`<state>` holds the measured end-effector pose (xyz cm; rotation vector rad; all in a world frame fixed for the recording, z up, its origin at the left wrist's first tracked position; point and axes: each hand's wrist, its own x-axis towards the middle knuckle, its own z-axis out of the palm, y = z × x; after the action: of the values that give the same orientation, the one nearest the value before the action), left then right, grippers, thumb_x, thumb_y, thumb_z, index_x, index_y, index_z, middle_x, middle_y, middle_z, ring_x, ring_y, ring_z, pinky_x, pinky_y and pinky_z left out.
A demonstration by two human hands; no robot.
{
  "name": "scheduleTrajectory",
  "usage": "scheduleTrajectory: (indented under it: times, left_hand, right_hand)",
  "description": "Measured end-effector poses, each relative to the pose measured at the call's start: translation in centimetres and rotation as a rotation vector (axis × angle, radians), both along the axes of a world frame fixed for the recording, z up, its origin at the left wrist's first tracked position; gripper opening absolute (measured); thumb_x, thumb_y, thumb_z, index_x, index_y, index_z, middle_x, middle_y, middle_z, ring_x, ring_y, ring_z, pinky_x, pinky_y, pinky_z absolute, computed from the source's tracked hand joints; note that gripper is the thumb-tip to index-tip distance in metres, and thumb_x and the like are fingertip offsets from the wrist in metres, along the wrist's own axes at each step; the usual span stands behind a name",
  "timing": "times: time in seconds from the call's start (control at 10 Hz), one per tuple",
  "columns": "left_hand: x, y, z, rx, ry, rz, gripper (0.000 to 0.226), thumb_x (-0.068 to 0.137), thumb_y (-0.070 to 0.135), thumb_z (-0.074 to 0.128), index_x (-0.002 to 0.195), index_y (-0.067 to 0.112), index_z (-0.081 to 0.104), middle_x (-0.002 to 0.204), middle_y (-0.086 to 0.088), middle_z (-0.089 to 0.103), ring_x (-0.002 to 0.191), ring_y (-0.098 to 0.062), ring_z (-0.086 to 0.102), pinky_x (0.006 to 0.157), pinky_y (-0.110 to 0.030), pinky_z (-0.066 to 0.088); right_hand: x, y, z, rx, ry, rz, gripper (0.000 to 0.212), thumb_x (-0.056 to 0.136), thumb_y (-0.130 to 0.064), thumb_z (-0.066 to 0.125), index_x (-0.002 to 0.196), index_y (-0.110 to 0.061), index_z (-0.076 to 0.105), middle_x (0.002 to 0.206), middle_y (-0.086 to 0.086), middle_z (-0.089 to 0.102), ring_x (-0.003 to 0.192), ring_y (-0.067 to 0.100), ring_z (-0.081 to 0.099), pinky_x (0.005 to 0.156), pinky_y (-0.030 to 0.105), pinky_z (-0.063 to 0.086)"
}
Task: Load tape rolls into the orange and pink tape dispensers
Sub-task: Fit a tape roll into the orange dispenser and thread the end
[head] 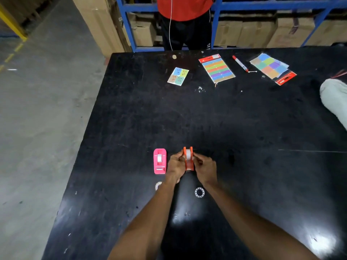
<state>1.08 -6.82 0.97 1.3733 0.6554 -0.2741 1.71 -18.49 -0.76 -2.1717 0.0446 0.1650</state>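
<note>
The orange tape dispenser (189, 164) stands near the front middle of the black table (244, 119), with a clear tape roll (188, 153) seated between its side walls. My left hand (175, 165) grips its left side and my right hand (204, 167) pinches its right side at the roll. Just left of it, the pink tape dispenser (159, 161) lies flat with a clear roll (159, 157) in its well. A clear ring (199, 192) lies on the table below my right hand. Another roll (158, 185) shows partly beside my left wrist.
At the table's far side lie a small coloured card (178, 76), a striped sticker pack (217, 68), a red marker (240, 63) and a second sticker pack (273, 68). A person in red stands behind the table (185, 19). A white-sleeved arm (334, 98) rests at the right edge.
</note>
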Motion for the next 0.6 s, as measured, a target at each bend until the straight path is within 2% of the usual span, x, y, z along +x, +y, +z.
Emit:
scheduleTrajectory:
  times: [0.1, 0.2, 0.3, 0.4, 0.5, 0.6]
  left_hand:
    - [0.6, 0.3, -0.5, -0.19, 0.046, 0.079, 0.036, 0.101, 0.007, 0.04, 0.13, -0.011, 0.052, 0.062, 0.009, 0.072, 0.053, -0.002, 0.067, 0.05, -0.015, 0.054]
    - [0.9, 0.4, -0.8, -0.234, 0.075, 0.155, 0.043, 0.098, 0.011, 0.045, 0.134, -0.011, 0.047, 0.058, 0.007, 0.069, 0.047, -0.003, 0.064, 0.045, -0.016, 0.053]
    - [1.5, -0.4, -0.8, -0.314, 0.036, 0.401, 0.025, 0.095, -0.009, 0.042, 0.107, -0.019, 0.062, 0.071, -0.007, 0.074, 0.053, -0.008, 0.07, 0.054, -0.019, 0.058]
    - [1.5, -0.4, -1.2, -0.368, 0.056, 0.478, 0.026, 0.091, -0.009, 0.041, 0.084, -0.011, 0.066, 0.063, -0.012, 0.074, 0.057, -0.022, 0.072, 0.062, -0.029, 0.063]
    - [1.5, -0.2, -1.3, -0.425, 0.085, 0.544, 0.023, 0.089, -0.004, 0.043, 0.086, -0.011, 0.065, 0.068, -0.015, 0.072, 0.069, -0.029, 0.069, 0.077, -0.036, 0.058]
    - [1.4, -0.5, -0.9, -0.462, 0.081, 0.571, 0.024, 0.09, -0.004, 0.042, 0.08, -0.006, 0.064, 0.062, -0.012, 0.07, 0.061, -0.026, 0.068, 0.069, -0.031, 0.059]
  right_hand:
    - [0.4, 0.2, -1.0, -0.009, 0.001, 0.003, 0.03, 0.089, -0.005, 0.065, 0.113, -0.017, 0.077, 0.109, 0.006, 0.078, 0.097, 0.017, 0.074, 0.081, 0.024, 0.052]
    - [0.5, 0.3, -1.6, -0.014, -0.014, 0.001, 0.03, 0.088, -0.003, 0.066, 0.113, -0.016, 0.077, 0.109, 0.007, 0.078, 0.096, 0.017, 0.075, 0.082, 0.025, 0.053]
    - [0.6, 0.3, -2.0, -0.006, -0.019, 0.0, 0.027, 0.089, -0.006, 0.068, 0.112, -0.015, 0.078, 0.107, 0.008, 0.078, 0.094, 0.018, 0.075, 0.079, 0.027, 0.053]
    - [0.6, 0.3, -2.2, -0.001, -0.014, 0.003, 0.025, 0.089, -0.007, 0.069, 0.111, -0.015, 0.078, 0.105, 0.008, 0.079, 0.092, 0.018, 0.075, 0.075, 0.017, 0.05]
    - [0.6, 0.4, -1.9, 0.019, -0.002, 0.003, 0.024, 0.09, -0.008, 0.068, 0.111, -0.016, 0.078, 0.104, 0.003, 0.08, 0.091, 0.01, 0.073, 0.075, 0.005, 0.047]
    - [0.5, 0.3, -1.9, 0.029, 0.012, 0.01, 0.025, 0.088, -0.007, 0.069, 0.11, -0.016, 0.078, 0.102, 0.003, 0.08, 0.089, 0.01, 0.074, 0.083, 0.028, 0.059]
